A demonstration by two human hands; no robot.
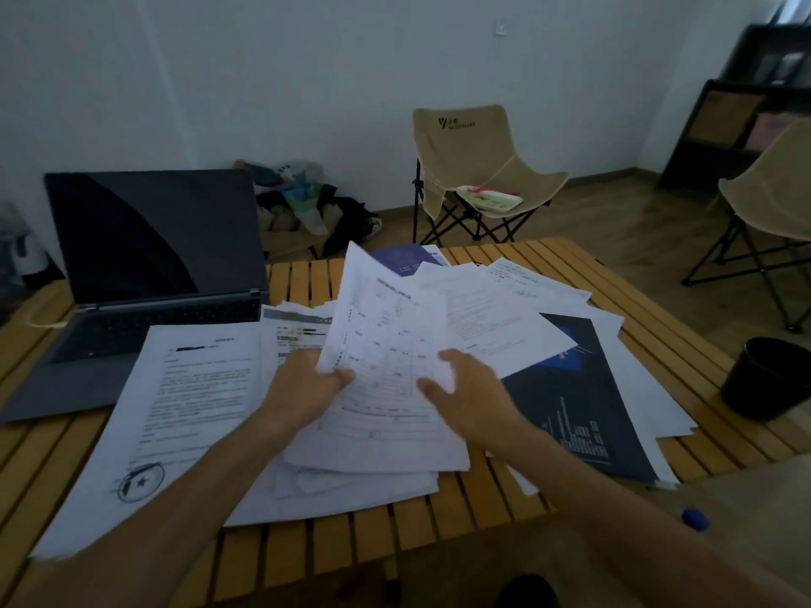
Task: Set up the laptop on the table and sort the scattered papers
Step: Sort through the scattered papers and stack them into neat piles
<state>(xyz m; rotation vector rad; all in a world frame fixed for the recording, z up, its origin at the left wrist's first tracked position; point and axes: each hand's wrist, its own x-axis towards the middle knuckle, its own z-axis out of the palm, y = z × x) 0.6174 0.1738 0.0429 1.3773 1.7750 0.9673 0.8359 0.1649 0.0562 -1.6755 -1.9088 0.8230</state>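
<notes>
An open grey laptop with a dark screen stands at the left rear of the slatted wooden table. Printed papers lie scattered over the table's middle and right. My left hand pinches a printed form sheet by its lower edge, and the sheet is lifted and tilted up. My right hand is beside that sheet's right edge, fingers loosely spread, touching the papers. A large stamped document lies flat at the left front. A dark blue brochure lies to the right.
A black bin stands off the table's right edge. Two beige folding chairs stand behind and to the right, one holding a tray. Bags and a cardboard box sit against the wall. A blue cap lies near the front right.
</notes>
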